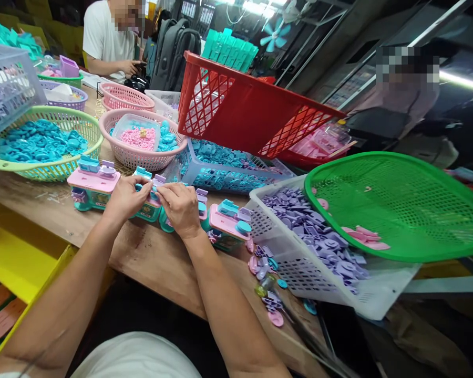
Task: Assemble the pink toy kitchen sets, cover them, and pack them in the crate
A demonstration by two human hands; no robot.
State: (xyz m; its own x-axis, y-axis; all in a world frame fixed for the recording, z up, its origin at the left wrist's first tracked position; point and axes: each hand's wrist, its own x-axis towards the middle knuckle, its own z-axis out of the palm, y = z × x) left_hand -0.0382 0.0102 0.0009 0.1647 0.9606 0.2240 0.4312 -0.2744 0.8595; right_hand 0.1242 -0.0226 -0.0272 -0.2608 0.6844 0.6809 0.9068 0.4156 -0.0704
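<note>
My left hand (125, 197) and my right hand (180, 207) meet over a pink and teal toy body (152, 202) on the wooden table (153, 260). Both hands have fingers pinched together on small parts on top of that toy. A second such toy (92, 184) stands to the left. A third toy (228, 223) stands to the right of my right hand. Loose purple, pink and teal small parts (266, 273) lie on the table by the right toy.
A white crate of purple parts (319, 241) stands right, under a tilted green tray (398, 205). Behind are a green basket of teal parts (43, 142), a pink basket (142, 139), a red crate (248, 107) and a blue crate (224, 163). People sit at the back.
</note>
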